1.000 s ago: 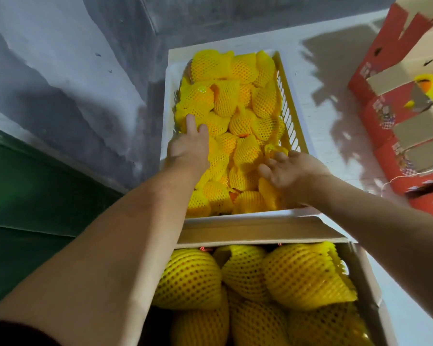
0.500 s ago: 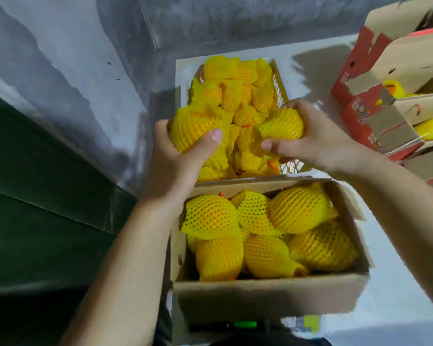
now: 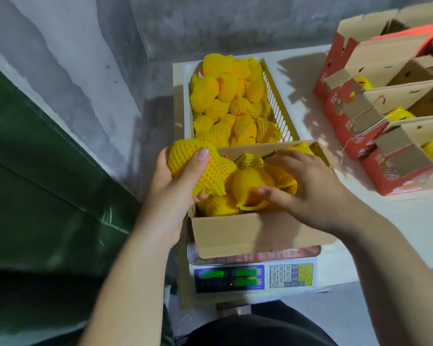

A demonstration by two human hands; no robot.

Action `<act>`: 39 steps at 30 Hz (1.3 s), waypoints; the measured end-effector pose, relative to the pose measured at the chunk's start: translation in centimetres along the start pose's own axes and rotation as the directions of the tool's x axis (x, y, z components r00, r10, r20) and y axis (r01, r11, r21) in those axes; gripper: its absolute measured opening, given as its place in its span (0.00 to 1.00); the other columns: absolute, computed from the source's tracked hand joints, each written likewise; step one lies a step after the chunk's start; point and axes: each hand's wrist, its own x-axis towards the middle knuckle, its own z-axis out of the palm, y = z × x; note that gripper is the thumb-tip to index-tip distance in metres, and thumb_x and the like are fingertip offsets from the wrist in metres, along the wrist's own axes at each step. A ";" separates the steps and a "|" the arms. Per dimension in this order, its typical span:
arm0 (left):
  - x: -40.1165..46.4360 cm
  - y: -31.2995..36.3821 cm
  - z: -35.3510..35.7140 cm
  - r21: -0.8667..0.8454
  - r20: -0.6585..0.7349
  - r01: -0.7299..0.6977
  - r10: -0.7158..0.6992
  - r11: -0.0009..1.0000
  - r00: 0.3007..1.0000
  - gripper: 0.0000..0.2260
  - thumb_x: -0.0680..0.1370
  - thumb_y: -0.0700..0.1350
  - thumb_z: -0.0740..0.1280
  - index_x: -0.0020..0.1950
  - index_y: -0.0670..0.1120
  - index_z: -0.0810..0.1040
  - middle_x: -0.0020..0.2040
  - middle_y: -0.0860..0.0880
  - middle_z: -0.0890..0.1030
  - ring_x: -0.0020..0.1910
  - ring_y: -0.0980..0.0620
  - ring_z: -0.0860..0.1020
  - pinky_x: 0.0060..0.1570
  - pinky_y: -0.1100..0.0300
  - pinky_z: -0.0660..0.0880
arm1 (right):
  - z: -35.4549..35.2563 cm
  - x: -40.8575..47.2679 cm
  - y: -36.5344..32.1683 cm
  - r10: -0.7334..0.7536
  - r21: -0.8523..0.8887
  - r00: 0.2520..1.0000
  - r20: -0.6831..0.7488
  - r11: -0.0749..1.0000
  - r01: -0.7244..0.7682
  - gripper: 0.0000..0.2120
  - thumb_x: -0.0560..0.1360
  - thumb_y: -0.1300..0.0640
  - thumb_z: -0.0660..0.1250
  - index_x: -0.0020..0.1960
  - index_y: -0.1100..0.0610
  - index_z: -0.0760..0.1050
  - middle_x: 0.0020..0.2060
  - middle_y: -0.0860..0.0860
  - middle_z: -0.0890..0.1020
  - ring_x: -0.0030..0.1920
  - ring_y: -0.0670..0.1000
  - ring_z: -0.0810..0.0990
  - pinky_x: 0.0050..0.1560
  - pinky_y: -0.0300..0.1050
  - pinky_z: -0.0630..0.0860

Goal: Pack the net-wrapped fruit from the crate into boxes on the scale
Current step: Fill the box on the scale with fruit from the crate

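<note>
A yellow crate at the back holds several fruits in yellow foam net. In front of it an open cardboard box stands on a digital scale and holds several netted fruits. My left hand grips one netted fruit over the box's left edge. My right hand lies over the box, with fingers and thumb curled round another netted fruit down among those inside.
Red and brown cardboard boxes with netted fruit inside stand on the white table at the right. A grey concrete wall rises at the left and back, with a green surface below it.
Both hands lifted a netted fruit from the crate and brought it back toward me. The right one has lowered its fruit into the box; the left one is at the box's left edge.
</note>
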 end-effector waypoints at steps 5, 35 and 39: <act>-1.8 -0.3 0.0 -0.066 0.116 0.032 -0.025 0.997 0.993 0.33 0.72 0.59 0.77 0.74 0.59 0.71 0.64 0.54 0.84 0.62 0.48 0.84 0.54 0.51 0.82 | 0.0 -1.8 -1.7 0.029 0.248 0.971 -0.237 0.968 0.032 0.20 0.78 0.47 0.68 0.70 0.46 0.74 0.61 0.39 0.77 0.62 0.40 0.75 0.62 0.50 0.76; -14.6 -1.1 0.8 -0.014 0.120 -0.230 0.230 0.973 0.966 0.27 0.78 0.45 0.73 0.76 0.44 0.70 0.69 0.41 0.79 0.68 0.41 0.80 0.65 0.37 0.78 | -1.2 -8.6 -8.8 -0.239 0.958 0.964 0.112 0.283 -0.041 0.05 0.80 0.60 0.67 0.55 0.53 0.74 0.52 0.54 0.80 0.52 0.56 0.79 0.58 0.71 0.78; -15.3 -1.2 0.5 -0.024 0.118 -0.231 0.232 0.973 0.965 0.26 0.75 0.47 0.76 0.72 0.47 0.72 0.68 0.41 0.80 0.67 0.42 0.81 0.63 0.40 0.80 | -1.2 -9.3 -9.4 -0.212 0.955 0.971 0.109 0.292 -0.043 0.04 0.81 0.60 0.67 0.51 0.52 0.73 0.48 0.54 0.78 0.48 0.55 0.75 0.50 0.61 0.80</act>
